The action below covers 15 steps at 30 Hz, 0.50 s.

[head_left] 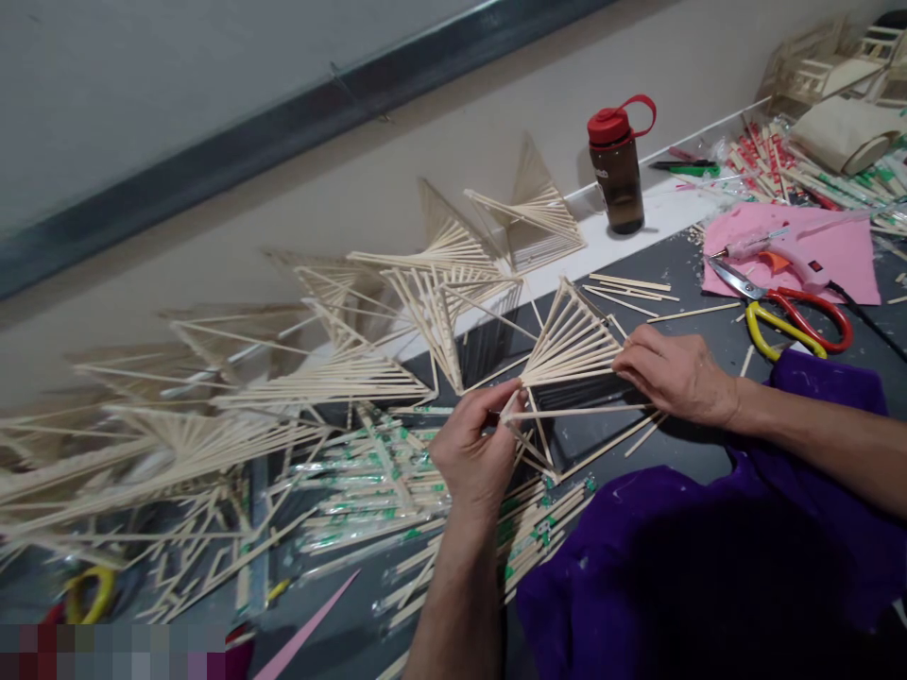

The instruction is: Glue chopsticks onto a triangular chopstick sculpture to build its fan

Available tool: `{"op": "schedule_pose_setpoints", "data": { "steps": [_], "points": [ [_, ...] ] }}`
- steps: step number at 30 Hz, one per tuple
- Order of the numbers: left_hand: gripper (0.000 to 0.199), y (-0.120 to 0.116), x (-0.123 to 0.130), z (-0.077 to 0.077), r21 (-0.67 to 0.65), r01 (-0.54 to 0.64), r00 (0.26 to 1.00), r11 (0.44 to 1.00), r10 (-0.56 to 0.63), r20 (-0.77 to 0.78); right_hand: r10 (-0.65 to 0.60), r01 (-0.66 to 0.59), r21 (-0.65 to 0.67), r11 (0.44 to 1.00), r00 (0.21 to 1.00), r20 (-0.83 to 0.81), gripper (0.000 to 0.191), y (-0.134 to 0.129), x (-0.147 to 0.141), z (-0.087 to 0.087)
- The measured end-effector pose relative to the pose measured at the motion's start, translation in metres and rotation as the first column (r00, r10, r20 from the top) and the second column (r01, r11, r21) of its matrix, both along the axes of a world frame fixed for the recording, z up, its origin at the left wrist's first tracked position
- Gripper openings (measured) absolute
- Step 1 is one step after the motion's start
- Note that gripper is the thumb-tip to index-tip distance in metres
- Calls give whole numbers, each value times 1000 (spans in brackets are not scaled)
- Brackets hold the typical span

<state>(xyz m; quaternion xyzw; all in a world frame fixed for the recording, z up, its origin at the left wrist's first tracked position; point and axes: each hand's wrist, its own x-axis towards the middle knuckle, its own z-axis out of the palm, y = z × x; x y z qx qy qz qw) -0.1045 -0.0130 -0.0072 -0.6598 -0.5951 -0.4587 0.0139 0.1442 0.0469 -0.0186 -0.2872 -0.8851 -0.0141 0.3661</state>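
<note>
A fan-shaped frame of thin wooden sticks (573,351) is held between my two hands above the dark table. My left hand (476,453) pinches the narrow corner where the sticks converge. At the opposite, wider side, my right hand (676,378) has its fingers closed around the ends of the sticks. Below the fan, longer sticks slant down as part of a triangular base. Just left of it stands another stick frame (436,331), close to the held one. Plastic-wrapped chopsticks with green print (383,472) lie beside my left wrist.
More twisted stick frames (318,382) line the wall to the left. A brown bottle with red lid (616,179) stands at the back. Right are scissors (779,307), a glue gun (786,260) with its cord and a pink cloth (857,255). Loose sticks (630,288) lie nearby.
</note>
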Motion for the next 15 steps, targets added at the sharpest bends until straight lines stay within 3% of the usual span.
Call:
{"op": "schedule_pose_setpoints", "data": {
  "steps": [8,15],
  "points": [
    [15,-1,0,-1,-43,-71,997,997,72,6,5,-5,-12,1000,1000,12,26,0,-1,1],
    [13,0,1,-1,-22,-51,999,998,51,-13,10,-10,-4,1000,1000,20,27,0,-1,0]
  ]
}}
